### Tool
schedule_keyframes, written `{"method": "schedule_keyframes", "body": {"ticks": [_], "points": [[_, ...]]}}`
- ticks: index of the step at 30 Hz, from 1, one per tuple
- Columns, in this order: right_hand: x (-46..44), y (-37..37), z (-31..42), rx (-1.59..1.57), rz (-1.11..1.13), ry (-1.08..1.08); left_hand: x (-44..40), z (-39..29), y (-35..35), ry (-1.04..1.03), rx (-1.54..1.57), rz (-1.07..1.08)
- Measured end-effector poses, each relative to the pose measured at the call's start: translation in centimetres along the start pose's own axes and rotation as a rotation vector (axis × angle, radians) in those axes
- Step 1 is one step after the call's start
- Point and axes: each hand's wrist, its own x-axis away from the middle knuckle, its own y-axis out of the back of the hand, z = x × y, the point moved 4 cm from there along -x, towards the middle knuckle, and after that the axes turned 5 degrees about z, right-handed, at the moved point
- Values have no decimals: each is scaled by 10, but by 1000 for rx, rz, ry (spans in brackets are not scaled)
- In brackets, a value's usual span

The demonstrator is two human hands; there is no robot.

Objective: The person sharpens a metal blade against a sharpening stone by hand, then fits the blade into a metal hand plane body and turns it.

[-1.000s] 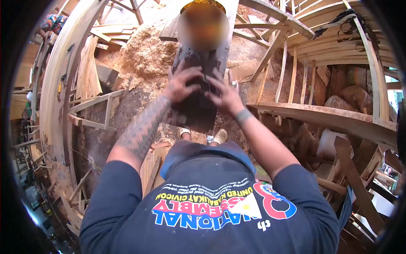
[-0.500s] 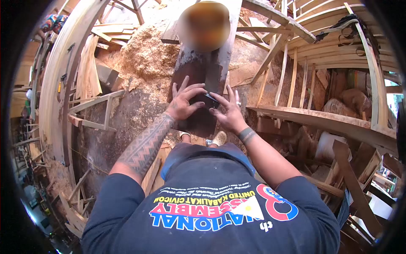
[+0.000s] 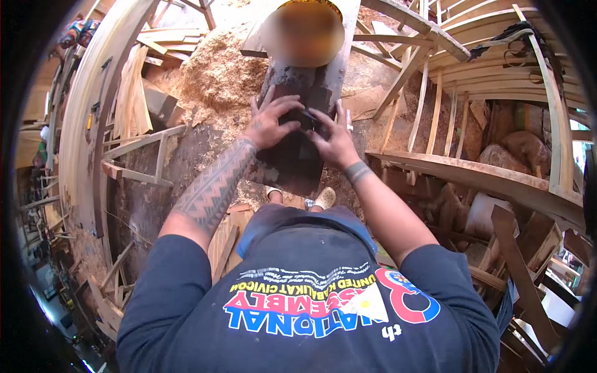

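A small, flat, dark piece, like a blade, lies between my hands, mostly hidden by the fingers. My left hand reaches it from the left, fingertips and thumb pressed at its edge. From the right, my right hand, with a ring on one finger, grips it with thumb and forefinger. Under it is a dark rectangular slab, like a sharpening stone. The slab rests on a wide board that is wet and dark at my end.
A round orange-brown container, blurred, stands at the board's far end. Wood shavings are heaped to the left, near a wooden frame. A ribbed wooden structure rises on the right, with a long beam below it.
Both hands and the blade-like piece have slid forward along the slab, away from my body. The view has shifted slightly.
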Motion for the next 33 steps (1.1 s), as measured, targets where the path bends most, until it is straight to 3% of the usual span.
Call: {"method": "schedule_keyframes", "body": {"ticks": [2, 4, 6, 8, 10, 13, 16, 17, 18, 23, 26, 27, 30, 33], "points": [[30, -5, -13, 23, -18, 92, 20, -7, -18, -54, 42, 7], [61, 3, -3, 113, 53, -20, 42, -29, -27, -15, 101, 76], [35, 2, -6, 32, 4, 74, 26, -11, -25, -56, 72, 21], [1, 4, -1, 12, -66, 7, -16, 16, -15, -138, 111, -11], [13, 6, 2, -55, -70, -20, -6, -1, -10, -60, 61, -20], [68, 11, -3, 180, 2, -11, 29, -28, -35, -63, 81, 104], [36, 6, -3, 78, -60, 56, 5, -14, -22, -68, 33, 89], [18, 5, -5, -8, -106, 77, -14, 5, -17, -222, 84, -2], [13, 8, 1, 14, -85, -12, -23, 8, -13, -144, 18, 44], [79, 14, -8, 169, 61, -2, 31, -32, -36, -109, 66, 114], [35, 7, -6, 3, -71, 94, -1, -8, -21, -114, -16, 47], [18, 12, 0, -79, -36, -13, -17, 13, -15, -182, 41, -4], [35, 10, -2, 56, -80, 62, -4, -8, -12, -123, -8, 34], [63, 12, -5, 136, 33, 64, 32, -23, -33, -83, 96, 120]]}}
